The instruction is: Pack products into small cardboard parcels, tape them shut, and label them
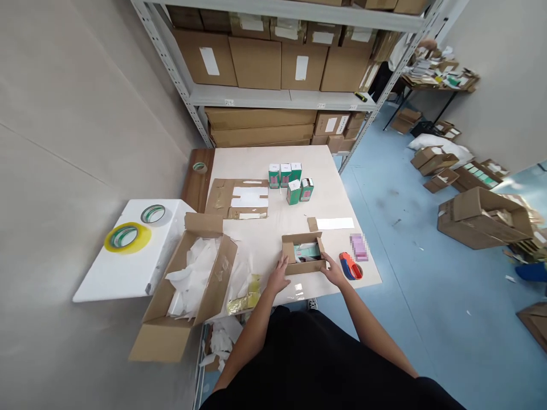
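Observation:
A small open cardboard box (pixel 304 267) stands near the table's front edge with its flaps up. Inside it lies a teal and white item (pixel 306 249), whose kind I cannot make out. My left hand (pixel 278 277) holds the box at its left front corner. On the opposite side, my right hand (pixel 333 271) grips the right front corner. Close to the right hand is an orange and blue tape dispenser (pixel 351 266), with a blurred purple item (pixel 359 247) behind it. Behind the box lies a white strip on cardboard (pixel 335 223).
Several small green-and-white boxes (pixel 293 192) stand farther back on the table (pixel 239 159). Flattened cardboard (pixel 217 199) lies at left. A large open carton (pixel 171 340) holding white paper sits front left, beside tape rolls (pixel 127 238). Shelving (pixel 282 98) rises behind; a person (pixel 383 77) is partly visible.

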Demonstrator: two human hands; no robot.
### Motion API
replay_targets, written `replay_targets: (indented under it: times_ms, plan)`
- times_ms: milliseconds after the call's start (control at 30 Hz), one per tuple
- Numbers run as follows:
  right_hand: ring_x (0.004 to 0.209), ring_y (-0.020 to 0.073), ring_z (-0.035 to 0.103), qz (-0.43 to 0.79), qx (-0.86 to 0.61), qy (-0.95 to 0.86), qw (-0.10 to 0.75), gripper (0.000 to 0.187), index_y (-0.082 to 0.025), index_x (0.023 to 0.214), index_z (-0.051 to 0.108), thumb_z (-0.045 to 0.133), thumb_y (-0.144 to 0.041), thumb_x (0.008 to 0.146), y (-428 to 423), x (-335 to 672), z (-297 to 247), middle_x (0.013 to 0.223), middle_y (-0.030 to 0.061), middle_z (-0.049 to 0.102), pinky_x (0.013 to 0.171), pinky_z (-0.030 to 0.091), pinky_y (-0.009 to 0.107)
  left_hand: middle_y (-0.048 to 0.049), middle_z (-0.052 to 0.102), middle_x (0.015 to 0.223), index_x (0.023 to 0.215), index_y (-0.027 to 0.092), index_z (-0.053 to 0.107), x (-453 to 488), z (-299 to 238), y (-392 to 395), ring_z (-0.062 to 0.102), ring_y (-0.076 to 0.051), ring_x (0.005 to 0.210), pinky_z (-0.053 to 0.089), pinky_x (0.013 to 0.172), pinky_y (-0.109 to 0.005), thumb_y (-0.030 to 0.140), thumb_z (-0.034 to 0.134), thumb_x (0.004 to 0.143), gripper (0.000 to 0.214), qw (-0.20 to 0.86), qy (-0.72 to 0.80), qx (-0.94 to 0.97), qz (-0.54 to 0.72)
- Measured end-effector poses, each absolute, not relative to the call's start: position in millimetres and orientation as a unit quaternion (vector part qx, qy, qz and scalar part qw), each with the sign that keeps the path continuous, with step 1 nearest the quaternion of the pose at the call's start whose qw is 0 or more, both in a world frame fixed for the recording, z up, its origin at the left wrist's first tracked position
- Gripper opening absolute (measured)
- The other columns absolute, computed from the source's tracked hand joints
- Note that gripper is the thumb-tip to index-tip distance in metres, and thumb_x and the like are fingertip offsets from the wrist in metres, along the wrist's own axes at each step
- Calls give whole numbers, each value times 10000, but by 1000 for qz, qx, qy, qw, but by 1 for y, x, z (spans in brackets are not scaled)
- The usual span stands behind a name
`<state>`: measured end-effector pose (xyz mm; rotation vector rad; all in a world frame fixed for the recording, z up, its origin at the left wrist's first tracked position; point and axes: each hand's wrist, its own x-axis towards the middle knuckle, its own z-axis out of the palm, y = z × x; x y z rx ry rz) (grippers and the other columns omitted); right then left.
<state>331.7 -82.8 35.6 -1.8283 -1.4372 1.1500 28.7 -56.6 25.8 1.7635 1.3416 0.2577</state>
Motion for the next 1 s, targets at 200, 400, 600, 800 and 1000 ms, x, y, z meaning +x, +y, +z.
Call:
replay_targets:
  times_ms: [200,400,600,800,1000]
  plan:
    - [1481,320,457,388,-664,-617,167,961,-273,1566,477,684,-65,651,-89,335,28,1677,83,380,1215,400,476,12,141,1757,1668,370,233,23,31,-54,633,-279,1290,565,1026,-405,52,488,903,867,359,576,734,15]
    - [1490,305,445,376,-661,-631,155,1073,-318,1605,417,558,15,595,-100,338,29,1718,30,288,1161,467,452,12,131,1758,1658,384,250,20,39,-50,612,-292,1322,567,1026,-411,116,614,892,889,348,557,754,-4]
    - [1477,269,464,492,-626,-557,235,966,-327,1528,526,541,-66,599,-95,353,40,1670,10,399,1201,410,448,-33,122,1757,1651,333,302,1,38,-40,621,-297,1318,532,1055,-359,251,760,855,922,457,492,740,28]
    - [1301,283,616,594,-615,-386,346,720,-306,1375,655,569,-194,669,-91,354,52,1560,64,551,1046,514,445,-57,298,1710,1529,305,545,-11,33,-22,720,-281,1142,537,1018,-345,516,723,891,695,509,486,709,41]
    - [1110,257,690,555,-643,-314,425,521,-265,1207,672,716,-347,694,-79,333,44,1406,99,660,847,547,347,-74,558,1556,1427,226,645,16,33,-24,670,-260,1231,498,1084,-350,427,620,965,504,449,575,666,159]
